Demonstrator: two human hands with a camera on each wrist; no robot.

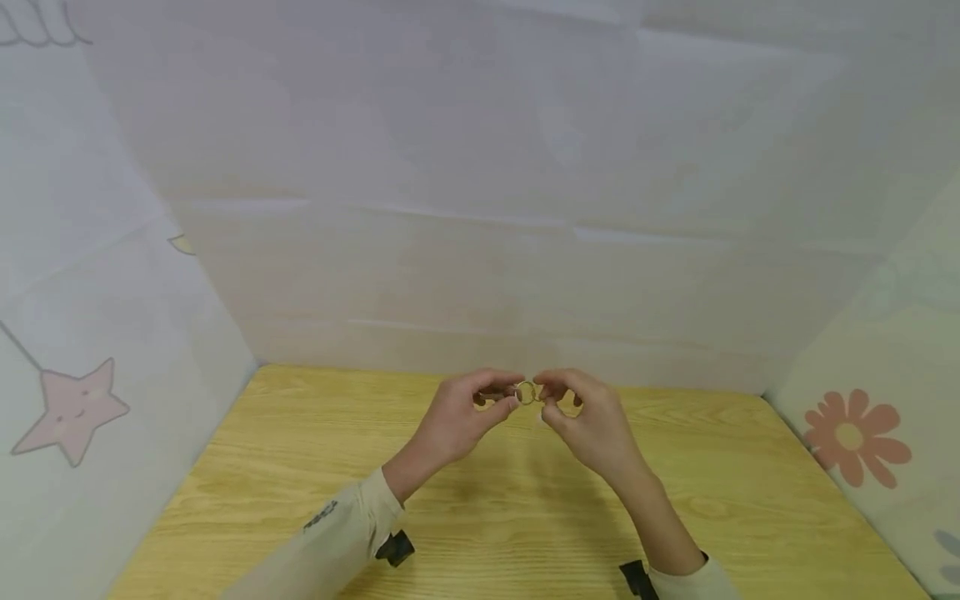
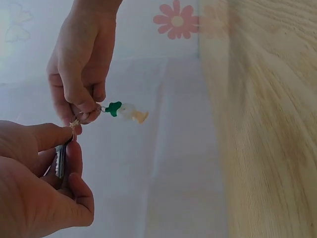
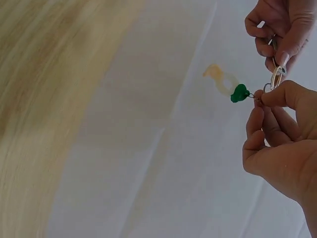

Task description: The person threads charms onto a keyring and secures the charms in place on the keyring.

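Note:
Both hands are raised above the table, close together. Between their fingertips, in the head view, is a gold metal key ring (image 1: 535, 392). My left hand (image 1: 468, 410) pinches the ring's edge between thumb and fingers. A metal key (image 2: 60, 161) lies within the same hand, partly covered by fingers. My right hand (image 1: 594, 423) pinches a small metal link at the ring's other side. From that link hangs a charm (image 3: 240, 93) with a green part, a pale see-through middle and an orange end. The fingertips hide how link and ring join.
A wooden table (image 1: 510, 533) spreads beneath the hands. Behind it rises a pale, creased sheet wall (image 1: 480, 275). Side walls carry a pink star print (image 1: 72, 412) on the left and a red flower print (image 1: 855, 437) on the right.

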